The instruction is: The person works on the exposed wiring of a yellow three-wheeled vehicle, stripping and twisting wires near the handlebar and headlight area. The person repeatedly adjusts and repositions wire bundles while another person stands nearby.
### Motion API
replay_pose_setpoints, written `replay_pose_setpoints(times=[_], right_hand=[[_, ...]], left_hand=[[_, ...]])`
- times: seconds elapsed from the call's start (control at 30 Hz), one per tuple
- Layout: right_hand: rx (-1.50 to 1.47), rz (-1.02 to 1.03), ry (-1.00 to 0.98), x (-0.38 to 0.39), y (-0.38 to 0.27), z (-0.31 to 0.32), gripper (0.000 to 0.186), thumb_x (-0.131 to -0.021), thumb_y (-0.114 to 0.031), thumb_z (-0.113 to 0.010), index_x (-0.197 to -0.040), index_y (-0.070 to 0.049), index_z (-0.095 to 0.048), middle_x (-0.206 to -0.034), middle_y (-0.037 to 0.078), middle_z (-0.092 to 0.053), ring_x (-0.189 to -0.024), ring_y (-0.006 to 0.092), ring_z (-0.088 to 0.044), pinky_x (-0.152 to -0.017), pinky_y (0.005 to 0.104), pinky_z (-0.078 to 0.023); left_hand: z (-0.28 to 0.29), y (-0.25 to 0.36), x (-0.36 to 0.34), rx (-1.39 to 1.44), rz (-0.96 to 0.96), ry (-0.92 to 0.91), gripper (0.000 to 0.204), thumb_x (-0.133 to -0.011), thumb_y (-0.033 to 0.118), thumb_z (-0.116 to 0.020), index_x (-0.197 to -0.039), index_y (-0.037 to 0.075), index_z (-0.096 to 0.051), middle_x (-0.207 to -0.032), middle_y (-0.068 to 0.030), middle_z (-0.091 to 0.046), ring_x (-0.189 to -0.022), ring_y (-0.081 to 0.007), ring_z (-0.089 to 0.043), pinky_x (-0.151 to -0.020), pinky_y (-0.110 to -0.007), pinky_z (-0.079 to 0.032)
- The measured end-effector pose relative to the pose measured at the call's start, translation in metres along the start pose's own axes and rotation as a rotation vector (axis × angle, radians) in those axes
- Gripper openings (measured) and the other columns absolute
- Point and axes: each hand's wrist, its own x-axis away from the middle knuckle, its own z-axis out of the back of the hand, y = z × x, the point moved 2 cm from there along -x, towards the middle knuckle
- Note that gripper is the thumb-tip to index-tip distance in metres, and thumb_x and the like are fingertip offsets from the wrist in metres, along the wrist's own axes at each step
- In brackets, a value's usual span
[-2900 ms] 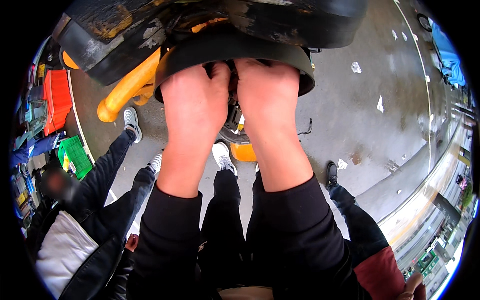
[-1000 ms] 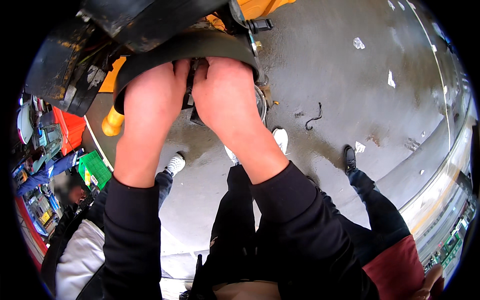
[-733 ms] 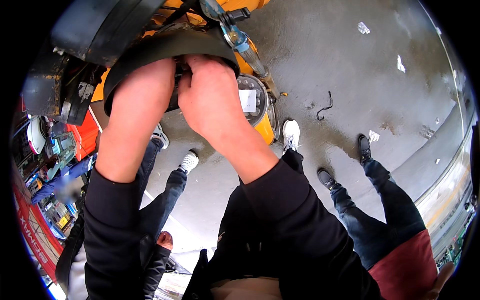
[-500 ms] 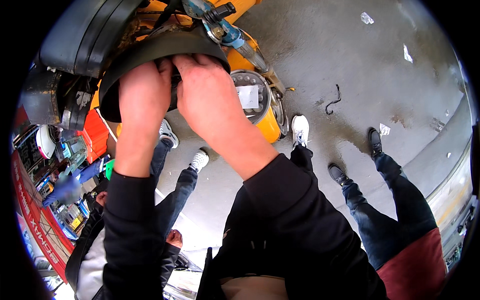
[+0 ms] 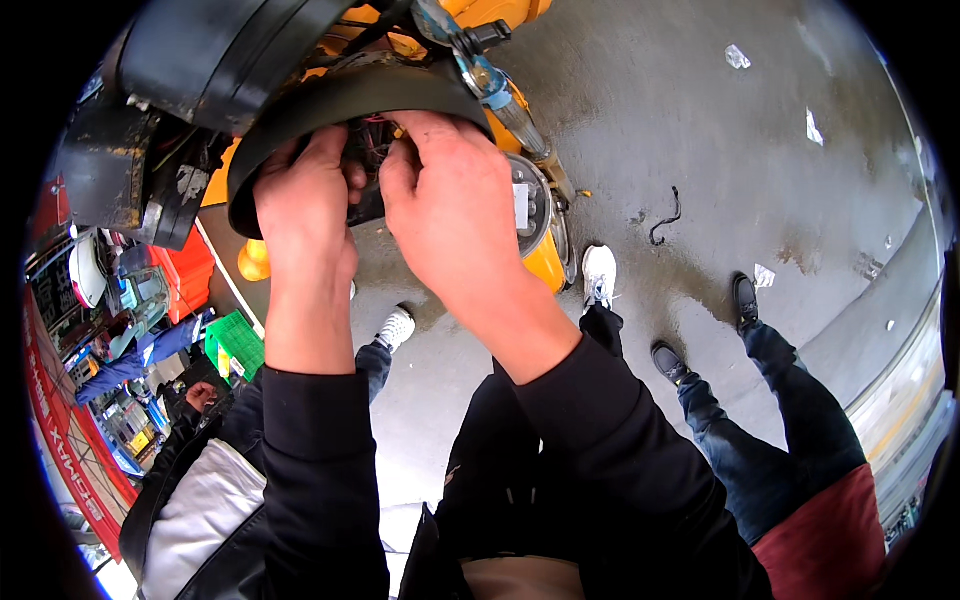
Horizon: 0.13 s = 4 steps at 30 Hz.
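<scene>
Both of my hands reach into a black rounded housing on a yellow machine. Thin reddish wires show inside it, between my hands. My left hand is closed at the left side of the opening, its fingers curled inward. My right hand is bent over the right side, with the forefinger reaching under the rim and the thumb curled beside the wires. What the fingertips of either hand pinch is hidden. A blue-grey metal tube runs past the housing on the right.
Large black curved covers crowd the left. Below the tube sits a round lamp-like part with a yellow shell. People stand close by on both sides. A red bin, a green crate and a black cord are around.
In my view, the housing and both hands have shifted right. My hands have spread apart inside the opening, baring the wires. The person on the left appears lower and nearer my left arm.
</scene>
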Motion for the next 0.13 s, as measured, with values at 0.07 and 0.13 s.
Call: replay_pose_setpoints(times=[0.07,0.13], right_hand=[[0.041,0.034,0.000,0.0009,-0.0051,-0.0050,0.026,-0.084,-0.004,-0.060,-0.109,-0.002,-0.066,-0.099,0.023,-0.067,-0.093,0.0409,-0.062,-0.083,0.0461,-0.050],[0.130,0.111,-0.012,-0.0048,-0.0047,-0.0109,0.028,-0.085,-0.005,-0.061,-0.112,-0.003,-0.066,-0.099,0.023,-0.067,-0.093,0.0412,-0.062,-0.083,0.0458,-0.050]], left_hand=[[0.0062,-0.0018,0.0034,0.109,0.044,-0.012,0.015,-0.091,0.008,-0.064,-0.104,0.001,-0.067,-0.079,-0.0030,-0.064,-0.055,-0.0094,-0.050,-0.051,-0.024,-0.039],[0.0044,-0.0012,0.0072,0.147,0.039,-0.063,0.014,-0.091,0.008,-0.065,-0.103,0.002,-0.067,-0.082,-0.0026,-0.065,-0.056,-0.0097,-0.051,-0.052,-0.025,-0.039]])
